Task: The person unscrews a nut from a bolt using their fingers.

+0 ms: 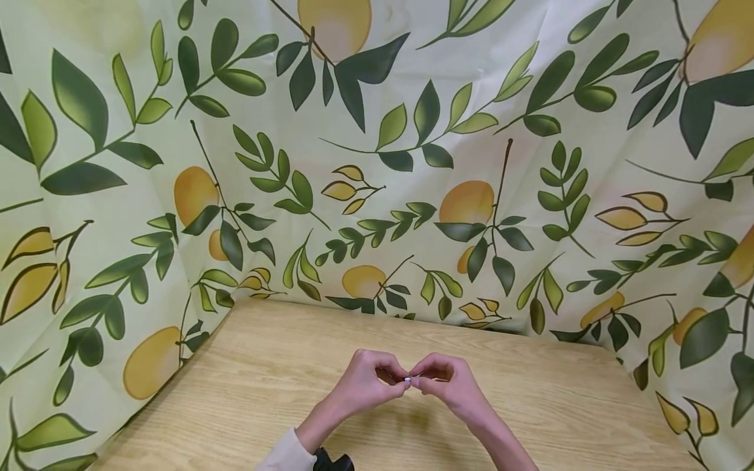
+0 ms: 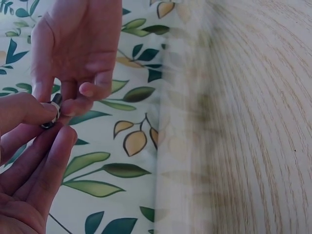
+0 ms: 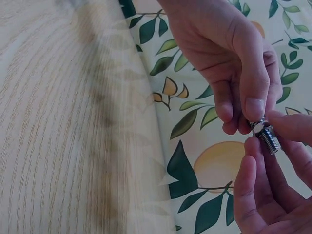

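A small metal bolt (image 3: 268, 139) with a threaded shank sits between both hands, a little above the table. In the right wrist view its thread points down and to the right, with a shiny wider end by the left thumb. The left hand (image 1: 372, 381) pinches that wider end between thumb and fingers. From the other side, the right hand (image 1: 449, 384) has thumb and fingertips pinched close around the bolt. Fingertips of the two hands nearly meet. Seen in the left wrist view, the bolt (image 2: 55, 105) shows dark and silver, partly covered by the left thumb.
A light wood-grain table (image 1: 265, 366) lies beneath the hands. Behind it and at both sides hangs a pale cloth (image 1: 400, 190) printed with leaves and orange fruit. At the left wrist a black object (image 1: 333, 461) shows below a white sleeve (image 1: 287, 453).
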A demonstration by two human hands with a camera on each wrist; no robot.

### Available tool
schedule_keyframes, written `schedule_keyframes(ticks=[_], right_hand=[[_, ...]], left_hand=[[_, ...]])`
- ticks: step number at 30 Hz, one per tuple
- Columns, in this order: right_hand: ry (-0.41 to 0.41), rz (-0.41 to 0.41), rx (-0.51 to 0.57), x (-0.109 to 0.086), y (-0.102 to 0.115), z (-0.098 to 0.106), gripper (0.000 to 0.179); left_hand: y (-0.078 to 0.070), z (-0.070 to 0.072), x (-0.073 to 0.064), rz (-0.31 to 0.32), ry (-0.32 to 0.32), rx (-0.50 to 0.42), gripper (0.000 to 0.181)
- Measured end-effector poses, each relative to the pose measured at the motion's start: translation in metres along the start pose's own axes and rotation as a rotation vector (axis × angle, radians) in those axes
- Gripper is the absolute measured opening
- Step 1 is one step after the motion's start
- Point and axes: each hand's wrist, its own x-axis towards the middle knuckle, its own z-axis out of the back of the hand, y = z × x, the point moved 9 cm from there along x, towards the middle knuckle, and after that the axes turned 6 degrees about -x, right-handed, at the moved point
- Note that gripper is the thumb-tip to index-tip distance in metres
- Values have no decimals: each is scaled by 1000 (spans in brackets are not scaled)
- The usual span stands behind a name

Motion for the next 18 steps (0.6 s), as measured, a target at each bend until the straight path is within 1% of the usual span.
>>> schedule_keyframes(ticks=[3, 6, 8, 12, 18], right_hand=[[13, -47, 0, 0, -4, -1, 25], [51, -109, 19, -1, -10, -5, 31], [73, -135, 34, -1, -12, -7, 33], [79, -130, 45, -1, -12, -7, 31], [45, -104, 18, -2, -8, -4, 26]], left_hand=[[-1, -1, 1, -9, 6, -2, 8], [0, -2, 0, -4, 10, -9, 7], [1, -2, 0, 0, 10, -10, 7], [2, -3, 0, -7, 8, -11, 7], [2, -3, -1, -10, 9, 3, 8]])
